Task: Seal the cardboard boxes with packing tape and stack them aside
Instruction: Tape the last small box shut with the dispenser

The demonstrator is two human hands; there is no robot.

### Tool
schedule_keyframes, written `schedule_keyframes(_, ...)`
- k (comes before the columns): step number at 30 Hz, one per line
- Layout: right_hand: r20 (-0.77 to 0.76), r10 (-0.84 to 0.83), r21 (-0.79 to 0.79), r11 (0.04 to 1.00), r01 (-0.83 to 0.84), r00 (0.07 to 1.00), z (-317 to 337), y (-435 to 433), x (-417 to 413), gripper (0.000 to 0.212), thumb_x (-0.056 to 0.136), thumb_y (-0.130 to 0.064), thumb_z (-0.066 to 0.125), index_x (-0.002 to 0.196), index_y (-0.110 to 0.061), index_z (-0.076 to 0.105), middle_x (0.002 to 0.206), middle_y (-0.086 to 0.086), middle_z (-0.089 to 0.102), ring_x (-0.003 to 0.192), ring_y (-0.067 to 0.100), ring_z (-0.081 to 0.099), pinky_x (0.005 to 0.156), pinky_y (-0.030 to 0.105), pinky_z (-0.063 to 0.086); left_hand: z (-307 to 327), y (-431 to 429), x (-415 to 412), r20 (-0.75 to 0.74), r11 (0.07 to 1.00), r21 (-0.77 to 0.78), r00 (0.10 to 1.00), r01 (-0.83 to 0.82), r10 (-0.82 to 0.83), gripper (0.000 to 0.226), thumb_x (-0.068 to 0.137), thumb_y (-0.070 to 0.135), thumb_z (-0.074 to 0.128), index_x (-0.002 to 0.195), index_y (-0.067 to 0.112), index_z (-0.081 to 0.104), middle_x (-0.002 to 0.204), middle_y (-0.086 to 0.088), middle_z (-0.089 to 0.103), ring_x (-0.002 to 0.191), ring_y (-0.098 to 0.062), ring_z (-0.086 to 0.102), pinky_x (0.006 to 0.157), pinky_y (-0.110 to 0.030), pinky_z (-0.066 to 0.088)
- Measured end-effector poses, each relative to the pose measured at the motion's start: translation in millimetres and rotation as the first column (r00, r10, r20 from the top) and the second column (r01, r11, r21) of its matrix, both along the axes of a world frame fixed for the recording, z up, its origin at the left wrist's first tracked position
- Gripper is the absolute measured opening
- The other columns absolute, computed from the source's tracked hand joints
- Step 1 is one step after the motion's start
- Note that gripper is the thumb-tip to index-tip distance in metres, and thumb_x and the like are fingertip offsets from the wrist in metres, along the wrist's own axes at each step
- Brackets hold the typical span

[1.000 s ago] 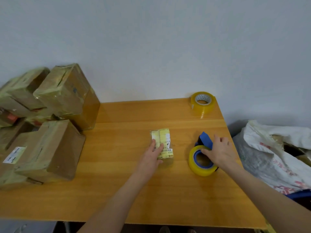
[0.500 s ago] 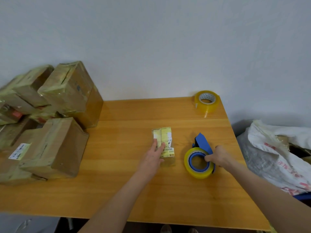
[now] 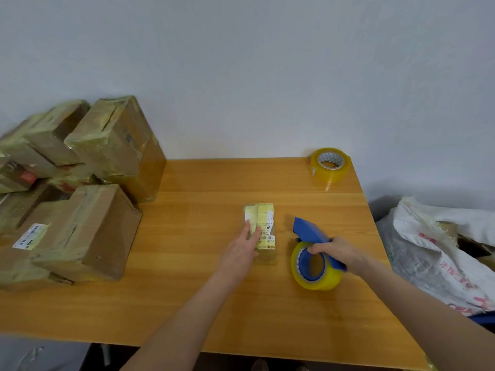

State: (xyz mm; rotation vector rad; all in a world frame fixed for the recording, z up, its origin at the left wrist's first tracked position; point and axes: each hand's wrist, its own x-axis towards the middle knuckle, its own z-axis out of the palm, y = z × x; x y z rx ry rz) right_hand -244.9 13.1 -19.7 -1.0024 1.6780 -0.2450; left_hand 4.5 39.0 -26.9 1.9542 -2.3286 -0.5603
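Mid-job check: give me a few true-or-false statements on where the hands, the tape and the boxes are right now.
1. The left hand rests with straight fingers on the small box near the middle of the table. True.
2. The right hand holds nothing. False: it grips the blue tape dispenser, which carries a yellow roll.
3. A spare tape roll sits at the table's far right corner. True.
4. The pile of taped boxes stands at the right end of the table. False: it is at the left end, and a white sack lies off the table to the right.
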Motion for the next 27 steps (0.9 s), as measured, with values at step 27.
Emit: schedule_keyframes(27, -0.066, 0.471, -0.442, 0.777, -0.449, 0.879, 101.9, 22.8, -12.5, 0.069, 0.053, -0.03, 0.079, 0.117, -0.031, 0.052, 0.11, -0.007, 0.06, 0.096, 0.008, 0.063, 0.082, 0.033, 0.056, 73.9, -4.4, -13.9, -0.776, 0.832, 0.52, 0.3, -0.194, 0.555, 0.016, 0.09, 0.032, 0.065, 0.091, 0.016, 0.067, 0.093, -0.001, 0.071, 0.082, -0.01, 0.068, 0.075, -0.025, 0.057)
